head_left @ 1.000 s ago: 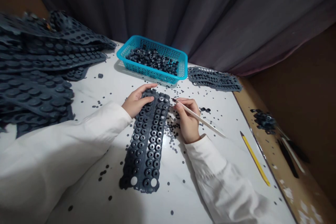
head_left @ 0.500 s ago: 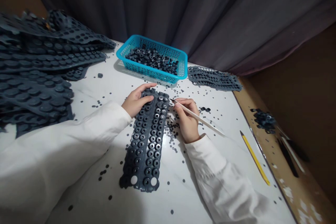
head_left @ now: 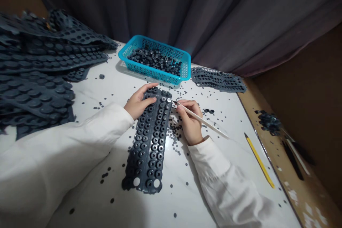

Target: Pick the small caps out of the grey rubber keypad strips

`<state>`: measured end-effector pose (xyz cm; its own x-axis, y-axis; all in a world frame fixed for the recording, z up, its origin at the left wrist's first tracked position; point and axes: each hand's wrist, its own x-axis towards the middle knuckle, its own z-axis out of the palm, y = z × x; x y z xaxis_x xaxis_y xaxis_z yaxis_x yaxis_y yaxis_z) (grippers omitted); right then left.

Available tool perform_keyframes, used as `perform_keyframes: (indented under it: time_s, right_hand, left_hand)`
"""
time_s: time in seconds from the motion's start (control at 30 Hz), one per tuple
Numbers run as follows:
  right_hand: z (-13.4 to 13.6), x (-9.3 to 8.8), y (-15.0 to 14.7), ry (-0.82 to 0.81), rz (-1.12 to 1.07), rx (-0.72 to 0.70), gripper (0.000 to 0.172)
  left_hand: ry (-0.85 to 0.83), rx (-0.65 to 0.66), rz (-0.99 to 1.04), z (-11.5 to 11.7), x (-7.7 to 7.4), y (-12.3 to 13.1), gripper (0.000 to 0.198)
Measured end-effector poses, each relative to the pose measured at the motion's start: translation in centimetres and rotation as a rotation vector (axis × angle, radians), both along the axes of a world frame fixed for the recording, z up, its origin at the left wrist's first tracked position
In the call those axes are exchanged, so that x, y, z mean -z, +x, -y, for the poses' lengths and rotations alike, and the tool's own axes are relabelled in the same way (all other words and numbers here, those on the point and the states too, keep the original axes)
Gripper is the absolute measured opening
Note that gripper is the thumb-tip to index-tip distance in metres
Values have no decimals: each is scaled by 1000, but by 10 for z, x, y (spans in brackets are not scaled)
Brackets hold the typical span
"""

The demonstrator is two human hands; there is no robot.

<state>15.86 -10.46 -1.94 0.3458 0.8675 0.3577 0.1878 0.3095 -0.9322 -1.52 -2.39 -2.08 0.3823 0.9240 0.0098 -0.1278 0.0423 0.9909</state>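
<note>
A dark grey molded rubber sheet (head_left: 145,146), with rows of raised rings, lies lengthwise before me on the white table. My left hand (head_left: 140,102) grips its far left edge, thumb on top and fingers along the side. Between thumb and fingers, my right hand (head_left: 191,119) pinches a slim white stick tool (head_left: 205,122) like a pen. The tool's dark pointed tip sits by the ring at the sheet's far right corner; I cannot tell whether it touches. Two round white openings show at the sheet's near end.
Beyond the sheet stands a blue basket (head_left: 155,75) full of small dark pieces. Stacked rubber sheets (head_left: 34,89) fill the left; a punched sheet (head_left: 217,79) lies back right. A yellow craft knife (head_left: 259,160) rests at right. Small dark discs (head_left: 175,128) litter the table.
The sheet's far end has shifted very slightly, and the ring at its far right corner now looks brighter. Both hands keep their hold, with the right barely moved.
</note>
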Motion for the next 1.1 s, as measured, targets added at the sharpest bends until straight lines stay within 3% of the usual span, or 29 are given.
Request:
perform_keyframes:
  time_s: [0.87,1.1]
  right_hand:
    - [-1,2,1,38,30,-48,12]
    - [0,2,1,49,65,-42,15]
  left_hand:
    - [51,13,-36,0,0,1,62]
    - [184,-4,-102,0,3,-1,61]
